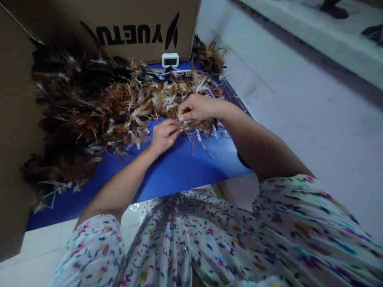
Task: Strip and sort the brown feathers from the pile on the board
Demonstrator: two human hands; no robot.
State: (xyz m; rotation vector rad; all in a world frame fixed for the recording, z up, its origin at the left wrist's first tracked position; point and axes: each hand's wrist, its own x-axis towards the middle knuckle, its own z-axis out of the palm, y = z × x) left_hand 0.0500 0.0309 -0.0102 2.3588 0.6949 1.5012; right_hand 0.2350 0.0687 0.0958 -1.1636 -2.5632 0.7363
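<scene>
Above the blue table (185,167), my left hand (165,134) has its fingers pinched together, pointing right toward my other hand. My right hand (196,107) comes in from the right, thumb and forefinger pressed together almost at the left fingertips. A small tuft of brown feathers (191,126) shows at the fingertips of both hands. Under and beside my right hand lie loose feathers with pink and white string ends (198,137). A large heap of brown and black feathers (113,99) spreads over the table's back and left.
A small white digital clock (170,60) stands behind the heap, before a large cardboard box (134,16) with upside-down lettering. Another cardboard panel (14,119) rises at the left. A dark feather bundle (211,57) lies at the back right corner, near the pale wall (299,119).
</scene>
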